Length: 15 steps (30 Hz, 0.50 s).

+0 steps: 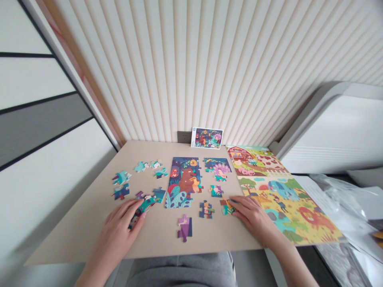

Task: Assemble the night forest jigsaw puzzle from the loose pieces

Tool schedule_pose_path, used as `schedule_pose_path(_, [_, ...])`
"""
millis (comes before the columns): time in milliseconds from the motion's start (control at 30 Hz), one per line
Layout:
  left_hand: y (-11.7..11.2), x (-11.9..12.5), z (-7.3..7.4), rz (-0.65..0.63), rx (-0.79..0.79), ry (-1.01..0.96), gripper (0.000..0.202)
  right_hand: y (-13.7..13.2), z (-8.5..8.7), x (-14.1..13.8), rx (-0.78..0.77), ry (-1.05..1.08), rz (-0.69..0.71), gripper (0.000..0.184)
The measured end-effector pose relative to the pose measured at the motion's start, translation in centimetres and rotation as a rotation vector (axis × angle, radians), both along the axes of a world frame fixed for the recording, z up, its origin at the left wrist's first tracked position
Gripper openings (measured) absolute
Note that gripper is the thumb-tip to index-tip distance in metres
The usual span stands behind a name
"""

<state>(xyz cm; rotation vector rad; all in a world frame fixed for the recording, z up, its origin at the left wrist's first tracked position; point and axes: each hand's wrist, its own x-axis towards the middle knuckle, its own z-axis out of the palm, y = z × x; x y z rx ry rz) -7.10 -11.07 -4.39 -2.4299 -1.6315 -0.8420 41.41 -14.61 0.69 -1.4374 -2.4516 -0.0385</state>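
A half-built jigsaw block with a bear lies in the middle of the beige board. A smaller joined block sits to its right. Loose pieces lie around them, one purple piece nearest me. My left hand rests on the board with its fingers curled on a teal-and-dark piece. My right hand lies at the right, fingertips pinching a small orange-and-green piece.
A reference picture card leans on the ribbed wall at the back. A large finished farm-scene puzzle covers the board's right side. Clear plastic wrapping and papers lie beyond it. Grey-trousered legs show below the board's front edge.
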Motion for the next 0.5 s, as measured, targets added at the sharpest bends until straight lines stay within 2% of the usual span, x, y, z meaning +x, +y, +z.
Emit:
schedule_pose_path(367, [0.0, 0.0, 0.0, 0.005, -0.005, -0.001, 0.041, -0.3, 0.8, -1.9, 0.2, -0.223, 0.107, 0.038])
schedule_pose_path(500, [0.0, 0.1, 0.1, 0.002, -0.007, -0.001, 0.042, 0.0, 0.9, -2.1, 0.22, -0.234, 0.112, 0.039])
